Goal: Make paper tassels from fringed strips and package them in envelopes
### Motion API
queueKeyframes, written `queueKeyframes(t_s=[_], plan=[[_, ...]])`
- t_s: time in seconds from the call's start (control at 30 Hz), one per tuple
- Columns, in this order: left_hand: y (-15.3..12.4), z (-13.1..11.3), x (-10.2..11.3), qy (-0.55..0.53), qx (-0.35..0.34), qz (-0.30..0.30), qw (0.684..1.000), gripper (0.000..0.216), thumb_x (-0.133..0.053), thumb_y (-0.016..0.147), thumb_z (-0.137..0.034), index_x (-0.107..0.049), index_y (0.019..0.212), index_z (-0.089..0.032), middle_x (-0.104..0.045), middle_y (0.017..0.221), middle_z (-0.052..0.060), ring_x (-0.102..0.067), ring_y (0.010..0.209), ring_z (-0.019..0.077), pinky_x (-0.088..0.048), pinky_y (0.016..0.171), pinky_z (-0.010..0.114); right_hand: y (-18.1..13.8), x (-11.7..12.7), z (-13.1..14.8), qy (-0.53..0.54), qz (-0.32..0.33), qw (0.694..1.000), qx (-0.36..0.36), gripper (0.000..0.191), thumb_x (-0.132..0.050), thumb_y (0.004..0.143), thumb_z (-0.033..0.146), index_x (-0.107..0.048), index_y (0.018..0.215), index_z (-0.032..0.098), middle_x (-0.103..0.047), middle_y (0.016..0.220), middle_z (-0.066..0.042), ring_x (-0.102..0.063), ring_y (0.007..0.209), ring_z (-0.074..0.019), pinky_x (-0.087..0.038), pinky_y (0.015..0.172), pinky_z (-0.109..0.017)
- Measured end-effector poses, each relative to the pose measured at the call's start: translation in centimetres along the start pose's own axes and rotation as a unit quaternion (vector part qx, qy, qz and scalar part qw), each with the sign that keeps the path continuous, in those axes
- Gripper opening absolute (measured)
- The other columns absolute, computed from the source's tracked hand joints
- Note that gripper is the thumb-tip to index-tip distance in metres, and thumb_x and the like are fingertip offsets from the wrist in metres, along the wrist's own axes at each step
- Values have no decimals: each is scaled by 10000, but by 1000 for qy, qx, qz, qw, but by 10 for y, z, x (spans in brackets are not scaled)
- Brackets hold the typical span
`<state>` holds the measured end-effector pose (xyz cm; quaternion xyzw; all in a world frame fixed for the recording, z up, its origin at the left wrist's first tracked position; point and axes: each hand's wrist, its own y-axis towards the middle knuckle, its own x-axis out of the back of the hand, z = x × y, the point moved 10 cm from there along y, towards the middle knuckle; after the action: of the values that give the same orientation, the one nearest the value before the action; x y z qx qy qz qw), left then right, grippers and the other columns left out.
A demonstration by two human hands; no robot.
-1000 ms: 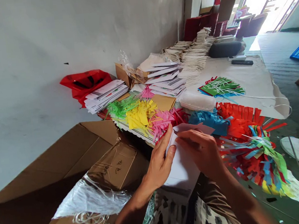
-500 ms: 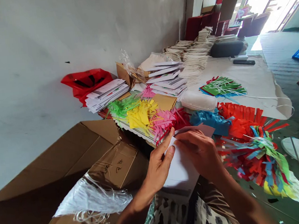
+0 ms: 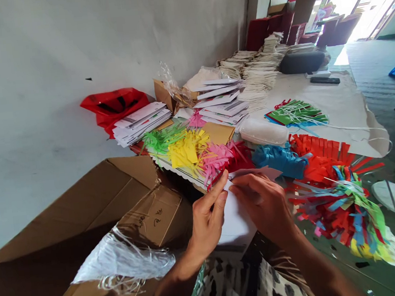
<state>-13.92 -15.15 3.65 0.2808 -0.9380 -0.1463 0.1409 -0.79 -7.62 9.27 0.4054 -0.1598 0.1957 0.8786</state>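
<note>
While my left hand [image 3: 207,216] grips the white paper [image 3: 235,219] by its left side, thumb close to the pressed-together fingers, my right hand [image 3: 266,202] has its fingertips bunched at the far end; what they pinch, I cannot tell. The paper lies above my lap, near and central, beside a pinkish sheet [image 3: 272,173] jutting out to the right. I judge this piece unfinished. Farther off sit a left stack [image 3: 141,123] and a right stack [image 3: 222,99] of white packets; whether those are done or waiting isn't clear.
</note>
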Motion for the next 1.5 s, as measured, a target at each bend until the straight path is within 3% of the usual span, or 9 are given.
queueKeyframes(t_s=[0.13, 0.3, 0.43, 0.77, 1.07, 1.17, 1.27, 1.4, 1.5], plan=[[-6, 10, -1, 19, 18, 5, 1000, 521, -581, 1055, -369, -526, 1559, -250, -796, 858, 12, -596, 564, 112, -525, 580, 230, -1, -1, -1, -6, -1, 1000, -7, 26, -679, 991, 243, -690, 970, 233, -791, 921, -7, -735, 834, -170, -534, 841, -312], [-3, 6, -5, 21, 3, 19, 1000, 379, -586, 1046, -370, -722, 1380, -249, -803, 928, 45, -725, 820, 177, -593, 791, 280, -1, 1, -1, -4, -2, 1000, -8, 46, -664, 998, 247, -704, 976, 239, -795, 942, -19, -739, 873, -188, -537, 840, -330], [1, 2, -5, -1, 1, 24, 1000, 344, -614, 1027, -370, -772, 1306, -244, -818, 965, 48, -752, 835, 207, -614, 830, 332, -2, -1, -3, 2, 14, 1000, -24, 51, -670, 995, 256, -717, 978, 245, -795, 944, -20, -735, 878, -194, -535, 837, -338], [-3, 4, 1, 23, 2, -4, 1000, 297, -651, 1000, -367, -827, 1186, -217, -807, 842, 26, -575, 560, 105, -440, 523, 217, -8, -7, -18, 53, 31, 990, -124, 90, -688, 965, 269, -643, 1042, 259, -773, 953, 15, -732, 850, -166, -532, 795, -281], [-6, 17, -1, -55, 55, -3, 997, 277, -688, 984, -372, -836, 1148, -204, -827, 1010, 53, -755, 956, 214, -585, 887, 306, -5, -13, -5, -14, 30, 995, -96, 53, -628, 984, 231, -626, 1029, 257, -777, 962, -4, -734, 891, -194, -517, 814, -316], [-2, 24, 10, -41, 63, -45, 996, 274, -717, 962, -389, -836, 1109, -191, -811, 942, 37, -716, 838, 174, -564, 787, 259, -7, -11, 9, -92, -10, 995, -34, 118, -619, 989, 205, -650, 1090, 256, -784, 1021, -41, -733, 971, -230, -515, 879, -370], [5, 36, 37, -72, 65, -149, 984, 262, -744, 940, -414, -819, 1048, -187, -772, 903, 13, -640, 752, 125, -504, 703, 206, -16, -2, 23, -159, -72, 984, 36, 363, -655, 965, 184, -629, 1307, 300, -730, 1276, -84, -671, 1210, -280, -465, 1079, -471], [14, 46, 56, -160, 43, -228, 959, 274, -801, 882, -441, -780, 922, -170, -709, 847, 0, -589, 739, 114, -480, 686, 186, -37, 25, 0, -129, -177, 975, -28, 530, -653, 967, 187, -556, 1469, 326, -667, 1328, -105, -622, 1253, -290, -493, 1082, -505], [15, 52, 52, -204, 60, -237, 948, 292, -831, 847, -446, -757, 903, -169, -698, 840, -1, -584, 731, 113, -487, 683, 187, -44, 28, -17, -102, -190, 975, -60, 508, -626, 990, 170, -593, 1474, 320, -682, 1272, -99, -648, 1155, -266, -543, 985, -456]])
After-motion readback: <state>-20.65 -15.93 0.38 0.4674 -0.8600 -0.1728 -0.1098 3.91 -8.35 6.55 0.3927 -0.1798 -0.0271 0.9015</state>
